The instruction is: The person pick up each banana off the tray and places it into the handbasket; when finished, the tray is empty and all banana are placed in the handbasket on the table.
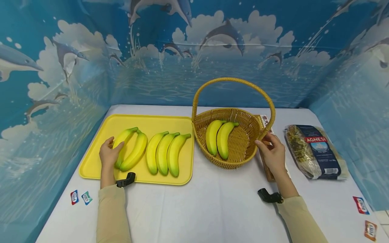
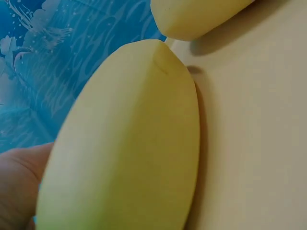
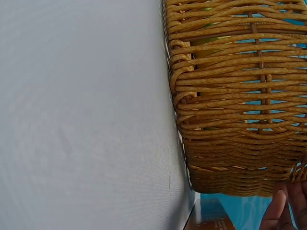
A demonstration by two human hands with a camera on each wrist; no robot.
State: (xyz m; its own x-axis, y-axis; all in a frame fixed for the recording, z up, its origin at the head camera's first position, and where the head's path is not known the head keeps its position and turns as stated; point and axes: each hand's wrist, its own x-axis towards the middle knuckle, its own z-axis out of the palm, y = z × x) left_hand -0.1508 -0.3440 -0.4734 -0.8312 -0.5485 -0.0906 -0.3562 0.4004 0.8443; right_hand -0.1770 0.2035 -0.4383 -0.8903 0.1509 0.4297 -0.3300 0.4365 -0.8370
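My left hand (image 1: 110, 153) is at the left end of the yellow tray (image 1: 179, 180), thumb over the leftmost banana (image 1: 124, 137) and fingers along its outer side. That banana (image 2: 124, 134) fills much of the left wrist view, the hand partly hidden behind it. Beside it lies a second banana (image 1: 136, 152), their stems meeting; three more bananas (image 1: 164, 155) lie together to the right. My right hand (image 1: 273, 153) holds the wicker basket (image 1: 226, 164) at its right rim, by the handle's foot. Two bananas (image 1: 223, 140) lie inside. Fingertips (image 3: 277, 206) show at the basket's edge.
Right of the basket lies an AGNESI bag (image 1: 316, 152). A long brown box (image 1: 268, 173) is partly under the basket and right hand. Small packets (image 1: 74, 197) lie front left, others (image 1: 361, 205) front right. A dolphin-print curtain (image 1: 170, 84) encloses the white table.
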